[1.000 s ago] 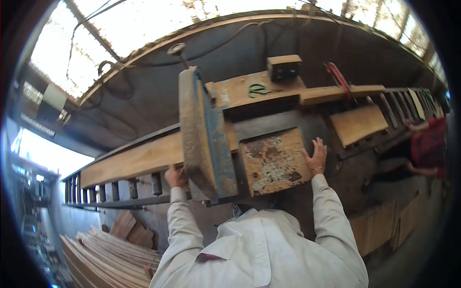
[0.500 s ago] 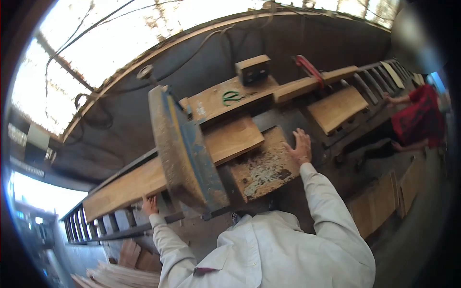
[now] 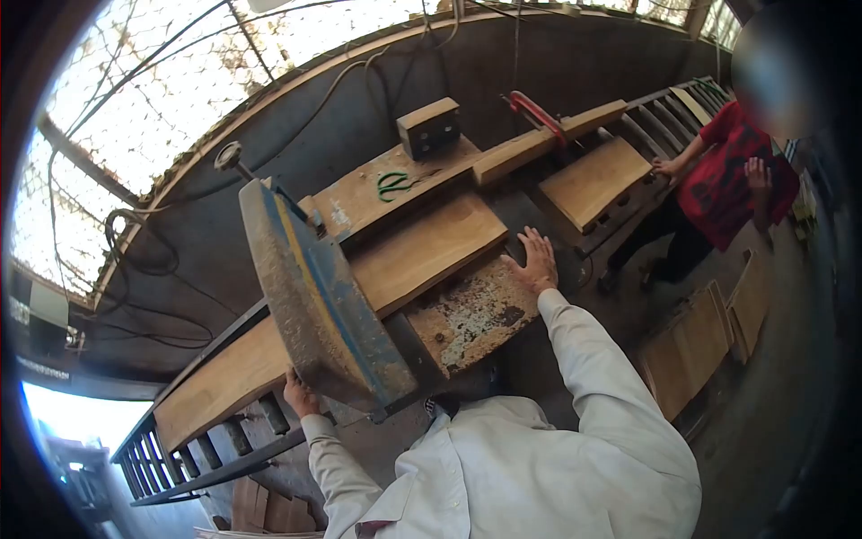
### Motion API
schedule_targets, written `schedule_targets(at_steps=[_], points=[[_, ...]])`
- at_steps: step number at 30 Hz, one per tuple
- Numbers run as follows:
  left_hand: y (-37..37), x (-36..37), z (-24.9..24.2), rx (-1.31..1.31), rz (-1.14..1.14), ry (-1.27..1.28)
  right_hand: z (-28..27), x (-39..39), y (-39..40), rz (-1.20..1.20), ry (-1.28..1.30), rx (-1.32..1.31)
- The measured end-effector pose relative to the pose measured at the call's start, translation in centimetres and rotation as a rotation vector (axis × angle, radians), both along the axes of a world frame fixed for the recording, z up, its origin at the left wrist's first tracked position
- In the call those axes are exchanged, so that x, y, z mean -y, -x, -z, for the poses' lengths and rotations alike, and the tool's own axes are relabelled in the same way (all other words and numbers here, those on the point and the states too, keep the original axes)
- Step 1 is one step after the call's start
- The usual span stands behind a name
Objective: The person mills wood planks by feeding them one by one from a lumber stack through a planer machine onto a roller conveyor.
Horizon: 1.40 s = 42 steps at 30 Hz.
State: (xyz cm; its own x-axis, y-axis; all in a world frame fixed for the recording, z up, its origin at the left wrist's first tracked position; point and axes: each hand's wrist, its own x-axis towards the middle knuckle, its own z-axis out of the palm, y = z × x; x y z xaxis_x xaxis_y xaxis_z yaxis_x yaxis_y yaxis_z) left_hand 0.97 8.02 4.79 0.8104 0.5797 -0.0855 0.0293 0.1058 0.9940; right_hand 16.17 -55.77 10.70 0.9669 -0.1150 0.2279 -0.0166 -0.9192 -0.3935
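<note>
The wooden board (image 3: 435, 251) lies under the blue machine head (image 3: 350, 305) and shows on both sides of it. My left hand (image 3: 301, 395) is at the board's near edge, its fingers partly bent; I cannot tell if they grip. My right hand (image 3: 537, 260), fingers spread wide and holding nothing, is just beside the board's right end, near the worn plate (image 3: 476, 314).

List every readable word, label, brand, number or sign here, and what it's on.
None can be read.
Dark-fronted box: small marks on its front, too small to make out.
Red shirt: dark pattern, no legible lettering.
Blue machine: worn paint, no legible label.
Long board: wood grain, no legible writing.
</note>
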Motion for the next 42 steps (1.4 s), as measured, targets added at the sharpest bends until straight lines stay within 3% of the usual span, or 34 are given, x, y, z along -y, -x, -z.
schedule_targets(at_steps=[1,4,14,17,20,33,42], points=[[-0.5,-0.6,1.0,-0.074,-0.022,0.156,-0.2,-0.1,0.1,0.009,-0.003,-0.008],[-1.4,1.7,0.6,-0.083,-0.159,0.187,-0.4,-0.4,0.1,0.005,-0.016,0.008],[-0.1,1.4,-2.8,-0.178,-0.013,0.245,0.0,-0.6,0.0,0.001,0.018,0.061],[0.3,-1.3,-4.3,-0.146,-0.383,0.456,0.9,-0.3,-0.4,-0.026,0.044,0.103],[0.7,-5.8,-2.4,-0.223,-0.432,0.202,-0.1,-0.9,-0.1,-0.019,0.019,0.093],[-0.3,-3.8,-3.4,-0.178,-0.596,0.097,-0.5,-0.9,0.0,-0.056,0.034,0.003],[-0.4,-3.5,-2.8,-0.172,-0.653,0.025,-0.3,-1.1,0.0,-0.102,0.065,0.077]])
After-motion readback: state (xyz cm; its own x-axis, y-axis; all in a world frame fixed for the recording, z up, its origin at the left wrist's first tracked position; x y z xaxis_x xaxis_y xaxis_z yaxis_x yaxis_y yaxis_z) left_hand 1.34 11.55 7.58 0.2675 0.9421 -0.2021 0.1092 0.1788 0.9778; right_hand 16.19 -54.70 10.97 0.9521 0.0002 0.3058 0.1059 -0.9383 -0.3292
